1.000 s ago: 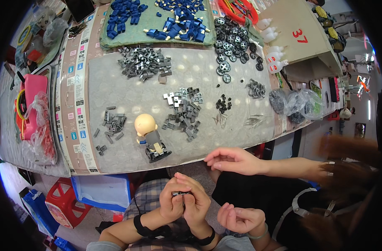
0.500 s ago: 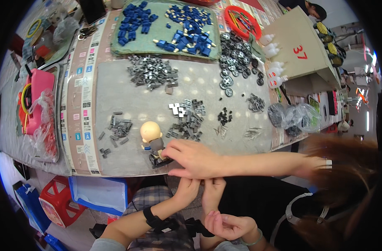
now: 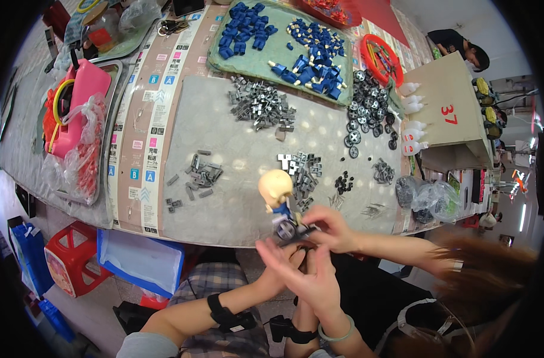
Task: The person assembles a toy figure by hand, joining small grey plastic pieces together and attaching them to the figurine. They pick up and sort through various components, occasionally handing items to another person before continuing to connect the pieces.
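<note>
Wheeled figurine (image 3: pixel 280 209) near grey parts (image 3: pixel 301 170); co-worker's hand (image 3: pixel 312 286) partly covers left hand (image 3: pixel 276 277).

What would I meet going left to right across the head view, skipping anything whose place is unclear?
Pink container, leftmost pile of grey parts, toy figure, black wheels, white bottles.

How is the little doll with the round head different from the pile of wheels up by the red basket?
The doll is one figure; the wheel pile is many loose pieces.
The doll is in a co-worker's hand; the wheel pile lies on the table.
The doll's head is pale; the wheel pile is mostly black.
Both include dark wheels.
</note>
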### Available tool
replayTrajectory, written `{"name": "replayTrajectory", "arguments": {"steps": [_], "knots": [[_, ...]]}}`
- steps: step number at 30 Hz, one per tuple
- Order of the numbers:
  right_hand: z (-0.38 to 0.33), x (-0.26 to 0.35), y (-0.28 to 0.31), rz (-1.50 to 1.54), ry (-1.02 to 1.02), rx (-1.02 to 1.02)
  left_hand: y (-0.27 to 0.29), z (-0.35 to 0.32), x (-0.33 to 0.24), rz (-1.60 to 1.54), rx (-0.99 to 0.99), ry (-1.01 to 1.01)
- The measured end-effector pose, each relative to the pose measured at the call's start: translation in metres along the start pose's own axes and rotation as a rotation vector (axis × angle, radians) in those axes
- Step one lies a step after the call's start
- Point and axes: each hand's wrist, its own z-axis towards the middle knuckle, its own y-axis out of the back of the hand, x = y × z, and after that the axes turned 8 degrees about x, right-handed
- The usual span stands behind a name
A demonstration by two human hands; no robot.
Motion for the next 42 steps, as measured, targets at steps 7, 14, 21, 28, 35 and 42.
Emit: {"name": "replayTrajectory", "arguments": {"steps": [7,14,21,28,35,42], "knots": [[-0.004,-0.009,0.006,0.232,-0.385,0.144,0.046,0.004,-0.020,0.010,0.364,0.380],[-0.015,-0.004,0.004,0.261,-0.611,0.071,0.046,0.008,-0.043,0.216,0.390,0.350],[-0.020,-0.012,0.011,-0.123,-0.379,0.224,0.081,0.009,-0.048,-0.056,0.546,0.390],[-0.031,-0.015,0.010,-0.864,-0.102,0.508,0.110,0.022,-0.066,-0.294,0.588,0.518],[0.007,-0.002,0.019,-1.749,0.620,0.518,0.122,0.030,-0.076,-0.238,0.491,0.529],[0.111,0.028,0.054,-2.924,1.468,0.503,0.162,-0.010,-0.072,-0.026,0.182,0.488]]}}
